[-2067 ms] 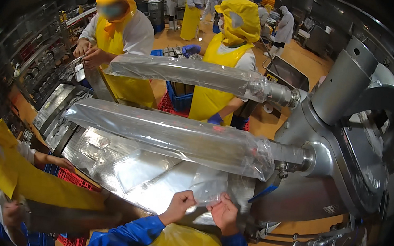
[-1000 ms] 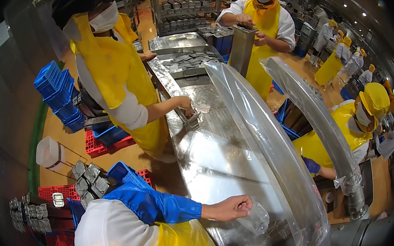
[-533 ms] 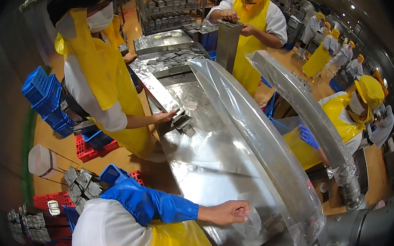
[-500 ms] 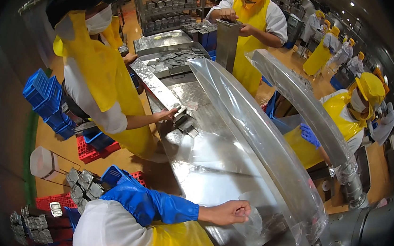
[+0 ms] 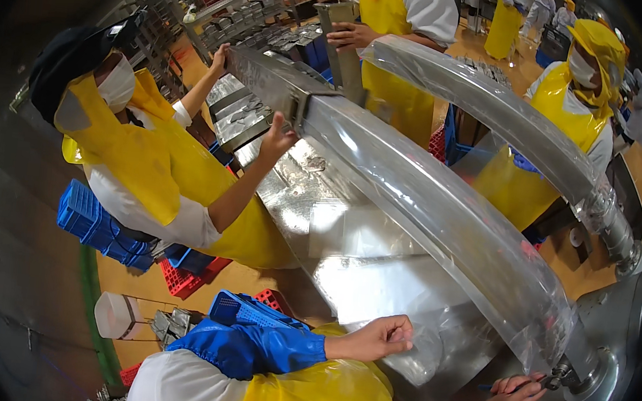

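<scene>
Right now your right hand [image 5: 516, 395] is wrapped around the blue lever [image 5: 484, 387] at the base of the near pipe [image 5: 583, 351], close to the machine [image 5: 627, 307]; only the lever's blue tip shows past your fingers. You take it from below with the forearm low, probably to stay clear of the pipe while the wrist can turn freely. Your left hand [image 5: 379, 337] is curled into a loose fist above the steel table [image 5: 283, 189], with nothing visible inside it. Loose clear plastic [image 5: 426, 357] lies just beside it; whether your fingertips touch it, I cannot tell.

A clear sleeve [image 5: 429, 203] covers most of the near pipe and bunches toward the lever end, likely so that it stays on. At the far tip, a co-worker in a dark cap [image 5: 176, 179] holds a long steel box [image 5: 271, 76] end-on to the sleeve; whether it fits over the tip is unclear. Their one hand [image 5: 220, 62] supports the box's far end and the other hand [image 5: 276, 142] opens beside its near end, seemingly to keep it in line with the pipe. Beyond, a second sleeved pipe [image 5: 485, 96] runs alongside, set apart, perhaps for working room.
</scene>
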`<state>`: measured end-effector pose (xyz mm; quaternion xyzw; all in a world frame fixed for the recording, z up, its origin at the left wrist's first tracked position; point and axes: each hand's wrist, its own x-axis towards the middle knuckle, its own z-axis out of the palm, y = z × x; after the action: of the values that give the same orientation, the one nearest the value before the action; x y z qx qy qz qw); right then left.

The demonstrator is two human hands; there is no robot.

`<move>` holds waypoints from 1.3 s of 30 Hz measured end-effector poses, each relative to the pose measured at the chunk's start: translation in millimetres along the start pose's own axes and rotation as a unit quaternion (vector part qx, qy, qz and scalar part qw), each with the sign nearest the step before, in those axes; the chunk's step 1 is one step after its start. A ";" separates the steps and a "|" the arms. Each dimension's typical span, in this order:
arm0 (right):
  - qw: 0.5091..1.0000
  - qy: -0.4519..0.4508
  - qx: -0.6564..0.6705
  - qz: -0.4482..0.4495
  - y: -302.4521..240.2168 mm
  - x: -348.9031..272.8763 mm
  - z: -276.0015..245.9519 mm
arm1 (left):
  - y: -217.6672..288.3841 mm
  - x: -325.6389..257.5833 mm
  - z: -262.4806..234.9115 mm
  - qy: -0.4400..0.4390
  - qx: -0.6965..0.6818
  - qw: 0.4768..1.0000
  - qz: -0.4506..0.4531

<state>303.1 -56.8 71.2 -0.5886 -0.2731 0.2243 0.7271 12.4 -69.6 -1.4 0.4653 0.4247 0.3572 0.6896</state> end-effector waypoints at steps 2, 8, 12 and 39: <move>1.000 0.010 0.010 0.007 5.2 0.1 -1.1 | -14.8 2.5 7.9 -0.008 0.002 1.000 0.016; 0.999 0.014 0.031 -0.004 14.2 2.5 -6.1 | -5.7 13.2 19.3 -0.028 -0.011 0.999 0.020; 0.998 0.027 0.053 0.007 9.7 0.0 -1.9 | 8.9 17.2 18.6 -0.022 -0.005 0.999 0.032; 0.972 -0.204 0.106 0.043 4.0 3.8 -35.6 | 86.8 69.4 67.4 -0.004 0.129 0.974 0.188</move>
<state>329.4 -79.6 62.2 -0.4615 -0.3650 0.3980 0.7038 92.6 -3.7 76.9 0.6234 0.3699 0.4207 0.5455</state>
